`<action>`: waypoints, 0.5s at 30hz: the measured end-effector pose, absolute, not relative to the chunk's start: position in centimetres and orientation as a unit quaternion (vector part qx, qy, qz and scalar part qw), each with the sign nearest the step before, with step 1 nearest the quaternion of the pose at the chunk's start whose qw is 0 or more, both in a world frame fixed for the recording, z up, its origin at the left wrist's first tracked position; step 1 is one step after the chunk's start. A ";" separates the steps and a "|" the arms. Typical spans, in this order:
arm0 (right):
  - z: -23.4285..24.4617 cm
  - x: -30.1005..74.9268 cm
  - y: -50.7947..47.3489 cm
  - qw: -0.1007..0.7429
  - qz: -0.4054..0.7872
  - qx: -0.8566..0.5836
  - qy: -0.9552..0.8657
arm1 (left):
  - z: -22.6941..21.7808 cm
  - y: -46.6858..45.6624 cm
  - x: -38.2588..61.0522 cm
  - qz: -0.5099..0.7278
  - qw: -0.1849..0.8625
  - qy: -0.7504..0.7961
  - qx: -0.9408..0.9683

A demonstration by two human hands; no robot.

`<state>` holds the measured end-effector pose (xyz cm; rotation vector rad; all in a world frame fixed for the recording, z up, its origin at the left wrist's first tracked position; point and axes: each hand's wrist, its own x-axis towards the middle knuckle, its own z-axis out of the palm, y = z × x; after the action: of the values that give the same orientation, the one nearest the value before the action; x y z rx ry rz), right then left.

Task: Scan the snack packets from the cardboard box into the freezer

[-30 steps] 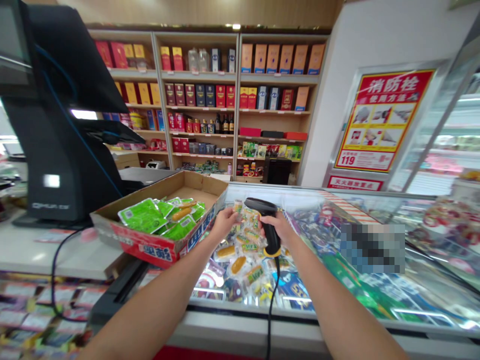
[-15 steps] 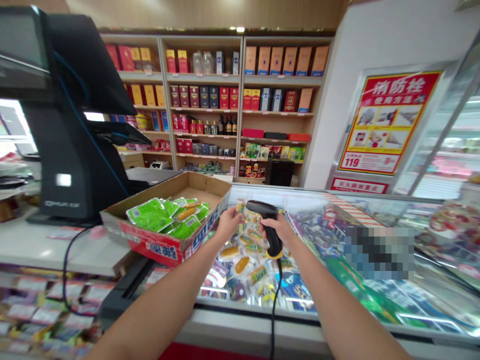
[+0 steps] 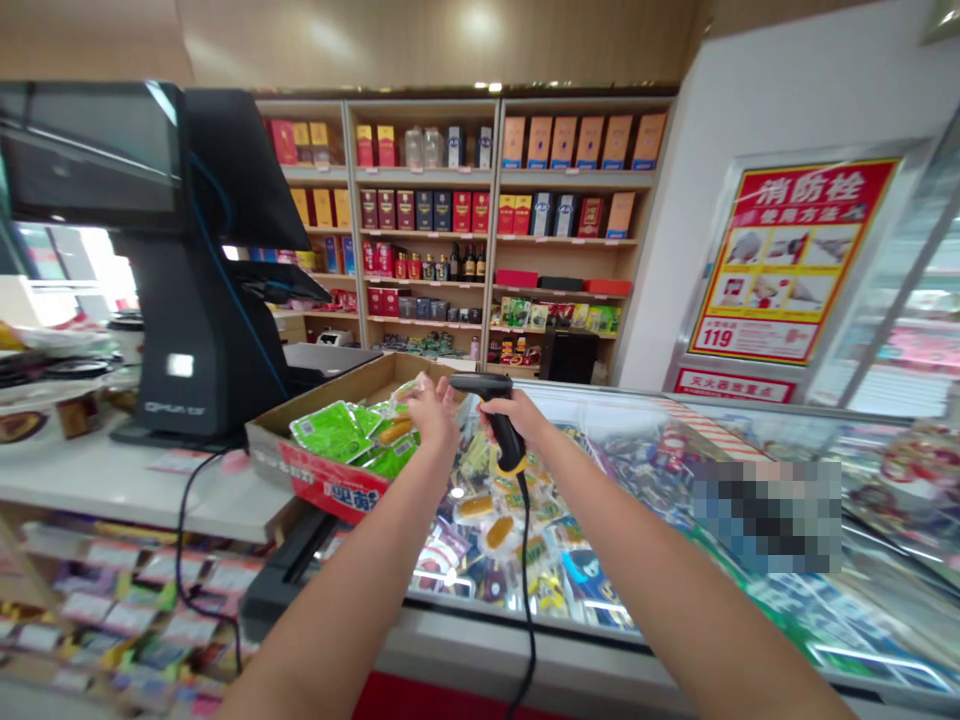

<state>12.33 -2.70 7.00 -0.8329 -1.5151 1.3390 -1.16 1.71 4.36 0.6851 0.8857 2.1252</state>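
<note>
My right hand (image 3: pixel 516 415) is wrapped round the handle of a black barcode scanner (image 3: pixel 508 437), whose head points left and whose cord hangs down. My left hand (image 3: pixel 433 418) is at the right side of an open cardboard box (image 3: pixel 341 490), in front of the scanner's head. Its fingers are closed on a clear snack packet (image 3: pixel 411 388), partly hidden and blurred. Green snack packets (image 3: pixel 334 430) and an orange-brown sausage in clear wrap (image 3: pixel 396 430) lie in the box. Several wrapped sausages (image 3: pixel 476 508) are spread on the freezer's glass top below my hands.
A black cash register (image 3: pixel 195 330) stands on the white counter (image 3: pixel 150 490) at left, its cable hanging over the edge. The glass-topped freezer (image 3: pixel 637 570) stretches to the right. Shelves of boxed bottles (image 3: pixel 424 210) stand behind, and a red sign (image 3: pixel 795 260) hangs on the wall.
My left hand has moved left with the packet, from over the freezer to the box. The scanner in my right hand has shifted left and up. The view has turned slightly left.
</note>
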 end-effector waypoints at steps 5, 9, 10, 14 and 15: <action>6.9 11.6 -2.3 0.457 0.552 -0.336 -0.611 | 5.3 2.1 -2.4 0.824 0.338 0.364 0.272; 5.9 13.4 -2.7 0.483 0.553 -0.346 -0.585 | 4.1 2.0 -0.5 0.824 0.368 0.338 0.266; 5.6 14.1 -2.9 0.494 0.552 -0.348 -0.574 | 3.5 2.1 0.1 0.817 0.367 0.347 0.279; 4.2 17.2 -3.7 0.532 0.541 -0.372 -0.535 | 0.6 3.0 2.4 0.714 0.345 0.447 0.413; 3.8 17.9 -3.8 0.537 0.539 -0.377 -0.529 | -0.1 3.3 2.7 0.671 0.334 0.475 0.461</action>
<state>17.91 -3.79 3.80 -0.8967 -1.2594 1.2822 2.75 3.29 -0.07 1.2038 1.2397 1.7526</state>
